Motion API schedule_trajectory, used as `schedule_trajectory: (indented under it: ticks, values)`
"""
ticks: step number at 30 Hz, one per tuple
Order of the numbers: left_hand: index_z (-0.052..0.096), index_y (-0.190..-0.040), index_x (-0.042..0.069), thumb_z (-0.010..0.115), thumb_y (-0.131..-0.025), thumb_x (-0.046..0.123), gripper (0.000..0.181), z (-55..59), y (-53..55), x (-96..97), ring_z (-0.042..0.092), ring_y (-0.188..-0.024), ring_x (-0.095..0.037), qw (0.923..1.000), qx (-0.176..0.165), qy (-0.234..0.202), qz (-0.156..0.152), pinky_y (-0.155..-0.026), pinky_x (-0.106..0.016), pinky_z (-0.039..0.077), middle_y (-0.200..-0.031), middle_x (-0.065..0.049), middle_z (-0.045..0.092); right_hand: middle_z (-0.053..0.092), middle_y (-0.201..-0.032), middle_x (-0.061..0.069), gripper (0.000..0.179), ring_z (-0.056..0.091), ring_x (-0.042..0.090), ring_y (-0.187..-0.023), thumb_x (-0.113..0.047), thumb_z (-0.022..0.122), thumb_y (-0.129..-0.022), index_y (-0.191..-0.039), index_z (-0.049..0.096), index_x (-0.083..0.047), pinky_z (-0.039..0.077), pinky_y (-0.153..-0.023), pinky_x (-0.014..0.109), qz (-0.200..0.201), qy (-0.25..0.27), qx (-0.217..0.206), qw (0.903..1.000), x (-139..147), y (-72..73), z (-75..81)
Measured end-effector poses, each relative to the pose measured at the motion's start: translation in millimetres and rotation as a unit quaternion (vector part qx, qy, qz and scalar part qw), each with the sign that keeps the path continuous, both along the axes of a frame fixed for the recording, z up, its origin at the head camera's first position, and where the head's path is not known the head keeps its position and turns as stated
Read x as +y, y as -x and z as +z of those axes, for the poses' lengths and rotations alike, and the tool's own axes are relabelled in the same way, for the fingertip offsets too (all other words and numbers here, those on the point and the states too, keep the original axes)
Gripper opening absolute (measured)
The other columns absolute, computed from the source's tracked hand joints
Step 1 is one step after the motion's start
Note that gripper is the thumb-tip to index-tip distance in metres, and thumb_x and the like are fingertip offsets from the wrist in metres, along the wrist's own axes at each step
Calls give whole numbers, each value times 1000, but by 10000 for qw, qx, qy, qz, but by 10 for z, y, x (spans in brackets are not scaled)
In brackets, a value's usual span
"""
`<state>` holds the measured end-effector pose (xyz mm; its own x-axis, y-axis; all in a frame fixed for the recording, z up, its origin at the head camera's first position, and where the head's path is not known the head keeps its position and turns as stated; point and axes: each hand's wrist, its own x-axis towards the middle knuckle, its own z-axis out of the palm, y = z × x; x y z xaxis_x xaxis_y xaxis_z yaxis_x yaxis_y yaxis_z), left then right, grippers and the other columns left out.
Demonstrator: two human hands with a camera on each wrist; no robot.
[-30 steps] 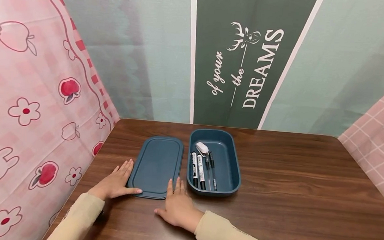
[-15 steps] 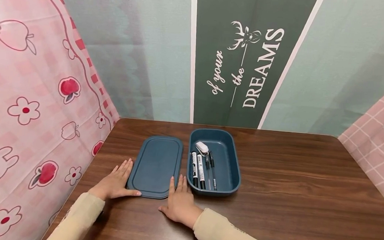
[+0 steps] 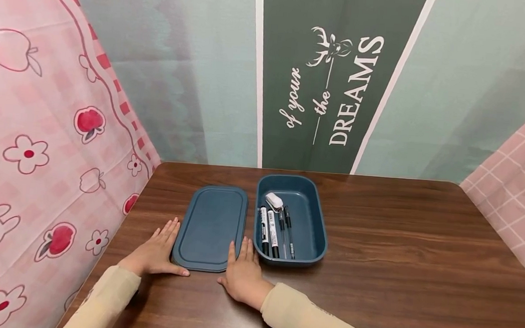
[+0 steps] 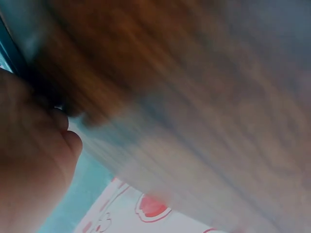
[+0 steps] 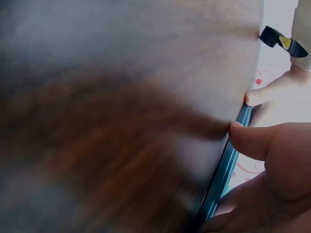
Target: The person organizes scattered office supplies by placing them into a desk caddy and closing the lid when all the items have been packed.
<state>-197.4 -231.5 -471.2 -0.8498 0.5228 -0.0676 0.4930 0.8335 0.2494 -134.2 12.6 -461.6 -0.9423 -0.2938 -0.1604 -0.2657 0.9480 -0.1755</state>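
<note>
A dark blue rectangular lid [image 3: 213, 226] with rounded corners lies flat on the wooden table. My left hand [image 3: 157, 250] rests at its left edge, fingers straight and thumb along the near left corner. At the lid's right near side lies my right hand [image 3: 244, 276], fingers stretched forward between the lid and the matching blue box [image 3: 310, 232]. Inside the open box, along its left side, are two white-and-black markers [image 3: 273, 232], two clear pens with black caps [image 3: 290, 231] and a small white object [image 3: 274, 201]. The right wrist view shows the right thumb [image 5: 248, 141] near the lid's edge [image 5: 221, 179].
The brown table [image 3: 397, 252] stretches to the right of the box. A green curtain [image 3: 204, 80] hangs behind it, with pink patterned cloth [image 3: 40, 180] at the left and pink checked cloth [image 3: 522, 190] at the right.
The left thumb has slid off the lid's near corner to just before its edge. My right hand has shifted slightly forward and right along the lid's side. The head view has turned slightly.
</note>
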Motion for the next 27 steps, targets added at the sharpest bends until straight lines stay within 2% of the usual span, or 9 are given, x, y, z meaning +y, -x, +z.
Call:
schedule_trajectory:
  ticks: [4, 8, 14, 17, 22, 27]
  values:
    - [23, -140, -18, 73, -63, 64, 123, -13, 4, -19, 20, -135, -48, 9999, -33, -133, -7, -103, -62, 23, -147, -35, 19, 23, -145, 35, 79, 18, 45, -137, -44, 61, -89, -145, 32, 3, 30, -106, 50, 97, 209, -6, 9997, 20, 1, 8]
    - [21, -141, -17, 75, -63, 62, 123, -27, 15, -39, 18, -135, -49, 9991, -140, -396, -45, -103, -64, 22, -147, -35, 18, 27, -143, 36, 75, 23, 46, -135, -41, 61, -89, -142, 35, 5, 32, -105, 50, 203, 258, 236, 9992, 36, 4, 4]
    - [19, -139, -19, 84, -56, 54, 129, -24, 36, -66, 12, -134, -53, 9963, -379, -758, -134, -102, -68, 17, -147, -38, 13, 37, -137, 36, 70, 35, 46, -130, -33, 65, -88, -136, 41, 12, 35, -103, 49, 325, 559, 708, 9954, 62, 20, -22]
    - [18, -139, -20, 86, -54, 51, 130, -13, 35, -69, 11, -134, -54, 9948, -484, -892, -94, -102, -68, 15, -146, -39, 12, 39, -137, 34, 72, 37, 43, -130, -33, 66, -87, -135, 40, 14, 35, -104, 46, 273, 535, 769, 9952, 64, 32, -23]
    - [18, -140, -20, 82, -56, 56, 130, 7, 14, -62, 11, -135, -52, 9974, -381, -613, 3, -104, -65, 16, -147, -39, 11, 24, -147, 32, 85, 22, 41, -138, -47, 63, -86, -144, 31, 6, 29, -108, 44, 95, 275, 337, 9990, 36, 21, -11]
    - [21, -140, -19, 75, -58, 66, 130, 4, -19, -75, 14, -136, -50, 9998, -82, -164, 79, -104, -62, 20, -147, -37, 14, 14, -149, 33, 93, 13, 43, -139, -57, 59, -84, -150, 22, -3, 32, -106, 44, -125, 296, 326, 9990, -12, 85, -22]
